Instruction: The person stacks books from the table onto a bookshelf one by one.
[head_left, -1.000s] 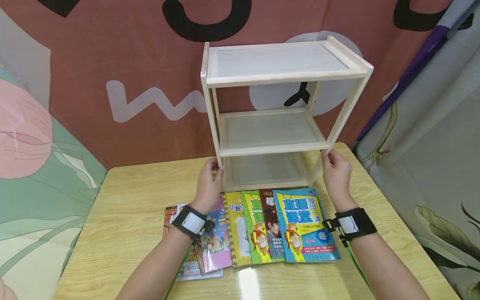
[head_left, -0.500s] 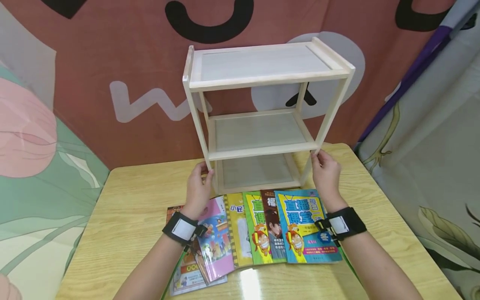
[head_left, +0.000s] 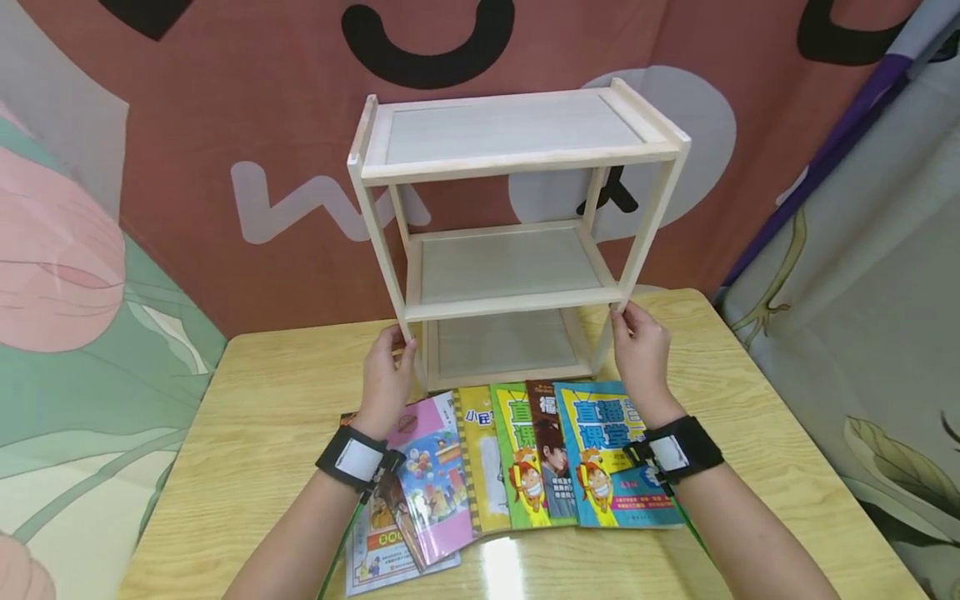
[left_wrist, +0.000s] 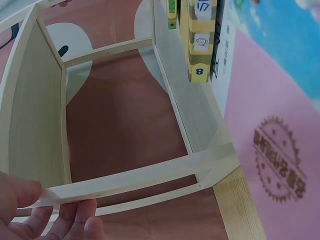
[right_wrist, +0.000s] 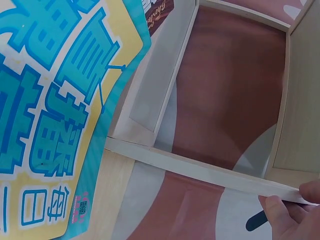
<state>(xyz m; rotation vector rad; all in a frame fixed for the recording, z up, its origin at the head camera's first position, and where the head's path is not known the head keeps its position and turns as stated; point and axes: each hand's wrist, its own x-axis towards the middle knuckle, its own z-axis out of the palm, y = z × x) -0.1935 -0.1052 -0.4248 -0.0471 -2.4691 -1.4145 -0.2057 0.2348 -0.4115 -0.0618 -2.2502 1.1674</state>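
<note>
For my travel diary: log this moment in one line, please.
left hand: grips left front post; right hand: pinches right front post; three-tier wooden shelf: upright; Chinese-titled books: overlapping in front

A pale three-tiered wooden shelf [head_left: 510, 265] stands upright.

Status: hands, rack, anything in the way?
Left hand, right hand: each grips a front leg. Rack: upright. Overlapping books: close in front, could block a pull toward the person.
</note>
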